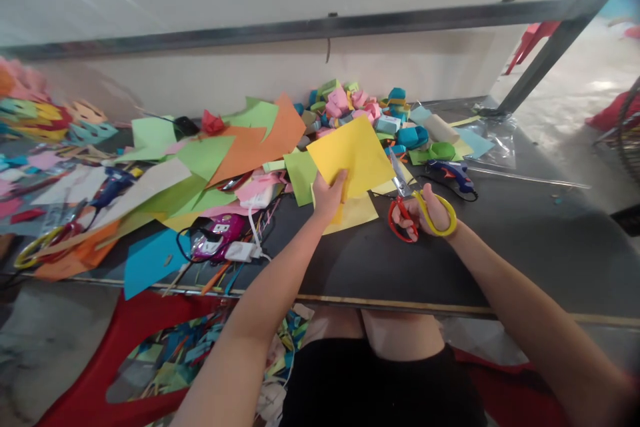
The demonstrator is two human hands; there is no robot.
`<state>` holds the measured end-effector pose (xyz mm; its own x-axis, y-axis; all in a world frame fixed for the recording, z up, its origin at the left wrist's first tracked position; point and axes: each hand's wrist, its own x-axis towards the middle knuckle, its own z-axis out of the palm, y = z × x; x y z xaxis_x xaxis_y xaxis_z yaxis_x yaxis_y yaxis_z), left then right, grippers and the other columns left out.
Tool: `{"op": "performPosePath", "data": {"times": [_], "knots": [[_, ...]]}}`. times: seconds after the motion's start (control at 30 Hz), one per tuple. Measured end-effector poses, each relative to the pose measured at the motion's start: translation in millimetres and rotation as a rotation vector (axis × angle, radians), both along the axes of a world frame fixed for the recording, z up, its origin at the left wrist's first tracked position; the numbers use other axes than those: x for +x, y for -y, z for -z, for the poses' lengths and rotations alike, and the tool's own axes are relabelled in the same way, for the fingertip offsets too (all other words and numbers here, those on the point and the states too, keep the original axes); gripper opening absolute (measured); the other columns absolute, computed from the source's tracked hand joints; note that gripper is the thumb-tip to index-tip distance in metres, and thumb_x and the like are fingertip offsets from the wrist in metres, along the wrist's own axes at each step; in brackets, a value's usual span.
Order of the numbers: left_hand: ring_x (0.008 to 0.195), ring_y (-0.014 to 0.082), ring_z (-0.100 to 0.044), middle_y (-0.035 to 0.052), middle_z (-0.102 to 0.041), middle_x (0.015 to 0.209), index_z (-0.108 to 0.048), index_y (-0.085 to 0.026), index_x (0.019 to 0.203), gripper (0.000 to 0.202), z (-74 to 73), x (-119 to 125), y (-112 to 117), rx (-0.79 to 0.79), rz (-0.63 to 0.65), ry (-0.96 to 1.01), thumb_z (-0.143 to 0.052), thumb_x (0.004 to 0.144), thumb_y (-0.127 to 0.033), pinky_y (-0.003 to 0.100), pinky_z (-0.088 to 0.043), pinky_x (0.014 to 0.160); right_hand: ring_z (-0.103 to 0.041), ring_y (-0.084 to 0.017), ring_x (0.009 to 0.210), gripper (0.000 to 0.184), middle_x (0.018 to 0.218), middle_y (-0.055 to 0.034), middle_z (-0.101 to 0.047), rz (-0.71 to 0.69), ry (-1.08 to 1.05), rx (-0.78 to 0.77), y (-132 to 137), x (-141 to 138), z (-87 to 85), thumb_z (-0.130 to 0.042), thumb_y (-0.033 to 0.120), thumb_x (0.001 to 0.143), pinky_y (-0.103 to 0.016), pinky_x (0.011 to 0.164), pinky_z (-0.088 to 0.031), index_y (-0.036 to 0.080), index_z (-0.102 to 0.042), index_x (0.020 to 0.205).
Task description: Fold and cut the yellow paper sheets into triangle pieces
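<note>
My left hand (330, 199) pinches a yellow paper sheet (357, 153) near its lower left corner and holds it above the table. Partly beneath it lies a paler yellow sheet (363, 212). My right hand (425, 212) grips a pair of scissors with one red and one yellow handle (447, 217). Their blades point up and to the left, close to the right edge of the yellow sheet; whether they touch it I cannot tell. A green sheet (299, 177) lies just left of the held paper.
Behind the sheet is a pile of folded paper pieces (345, 103). A blue glue gun (453, 175) lies right of the scissors. Coloured sheets (250, 153), a purple power strip (220, 237) with cables and another glue gun (113, 187) cover the left side. A metal rail (300, 28) runs behind.
</note>
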<state>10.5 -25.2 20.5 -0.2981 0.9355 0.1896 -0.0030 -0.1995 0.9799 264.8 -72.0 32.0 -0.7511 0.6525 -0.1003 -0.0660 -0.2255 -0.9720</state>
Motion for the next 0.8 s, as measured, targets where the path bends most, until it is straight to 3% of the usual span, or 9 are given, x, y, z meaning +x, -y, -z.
{"op": "performPosePath", "data": {"times": [0.07,0.23,0.47,0.53,0.67,0.8], "knots": [[0.115,0.0253,-0.072,0.0117,-0.074,0.124,-0.064,-0.022,0.111,0.040,-2.9,2,3,0.040,-0.036,-0.031,-0.079,0.082,-0.043,0.036,-0.062,0.090,-0.044,-0.011,0.040,0.103,0.058,0.0036,-0.042,0.008,-0.016,0.014,0,-1,1.4,-0.017,0.105,0.069,-0.026,0.035,-0.045,0.013,-0.062,0.085],[0.085,0.0232,-0.076,0.0121,-0.076,0.114,-0.064,-0.019,0.111,0.047,-7.9,6,9,-0.061,-0.033,-0.016,-0.079,0.080,-0.051,0.032,-0.061,0.057,-0.047,-0.012,0.039,0.103,0.058,0.0035,-0.042,0.015,-0.041,0.032,2,-4,1.5,-0.014,0.102,0.074,-0.024,0.033,-0.042,0.012,-0.063,0.085],[0.114,0.0251,-0.072,0.0127,-0.074,0.123,-0.060,-0.022,0.114,0.042,-4.6,5,6,0.026,-0.057,0.025,-0.079,0.083,-0.043,0.039,-0.062,0.094,-0.048,-0.012,0.040,0.103,0.057,0.0034,-0.043,0.063,-0.036,0.010,2,-3,-0.4,-0.024,0.107,0.064,-0.026,0.036,-0.047,0.013,-0.063,0.082],[0.116,0.0252,-0.071,0.0127,-0.073,0.126,-0.059,-0.022,0.118,0.046,-4.6,6,7,0.026,-0.055,0.030,-0.079,0.082,-0.044,0.037,-0.063,0.093,-0.049,-0.012,0.040,0.103,0.058,0.0036,-0.043,0.063,-0.038,0.004,3,-3,-0.5,-0.023,0.106,0.066,-0.025,0.037,-0.047,0.013,-0.064,0.083],[0.108,0.0268,-0.074,0.0138,-0.073,0.124,-0.056,-0.022,0.120,0.053,-6.4,7,13,-0.029,-0.035,0.041,-0.078,0.081,-0.051,0.035,-0.066,0.078,-0.047,-0.011,0.040,0.102,0.059,0.0039,-0.042,0.049,-0.052,0.009,3,-4,0.8,-0.018,0.104,0.070,-0.025,0.036,-0.047,0.013,-0.062,0.082],[0.120,0.0264,-0.070,0.0134,-0.073,0.122,-0.054,-0.022,0.125,0.059,-6.5,8,18,0.077,-0.057,0.005,-0.080,0.080,-0.050,0.037,-0.061,0.096,-0.049,-0.011,0.043,0.098,0.061,0.0036,-0.044,0.049,-0.022,0.062,2,-4,1.8,-0.026,0.104,0.069,-0.026,0.039,-0.048,0.014,-0.061,0.083]]}}
